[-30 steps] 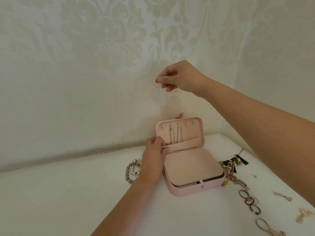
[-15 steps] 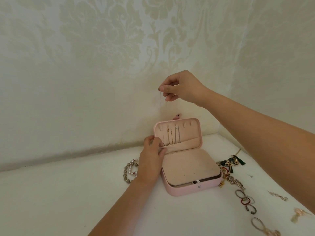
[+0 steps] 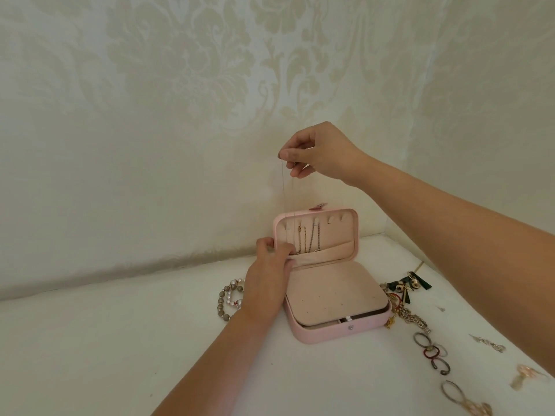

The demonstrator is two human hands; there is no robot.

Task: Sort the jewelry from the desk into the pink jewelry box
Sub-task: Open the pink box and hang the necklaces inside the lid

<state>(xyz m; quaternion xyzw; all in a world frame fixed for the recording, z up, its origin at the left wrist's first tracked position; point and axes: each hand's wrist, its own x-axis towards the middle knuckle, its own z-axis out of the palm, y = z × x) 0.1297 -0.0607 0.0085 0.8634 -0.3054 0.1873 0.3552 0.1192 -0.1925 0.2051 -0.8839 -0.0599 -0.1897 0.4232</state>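
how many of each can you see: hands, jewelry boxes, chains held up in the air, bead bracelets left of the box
hands: 2, left hand and right hand
pink jewelry box: 1
thin chain held up: 1
bead bracelets: 2 as far as I can tell, grey bead bracelet and pearl bracelet
total: 6

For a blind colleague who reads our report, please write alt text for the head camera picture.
A right hand pinches a thin chain, which hangs down to the raised lid of an open pink jewelry box on a white desk. The left hand grips the lid's left edge; a bead bracelet lies left of the box, rings to its right.
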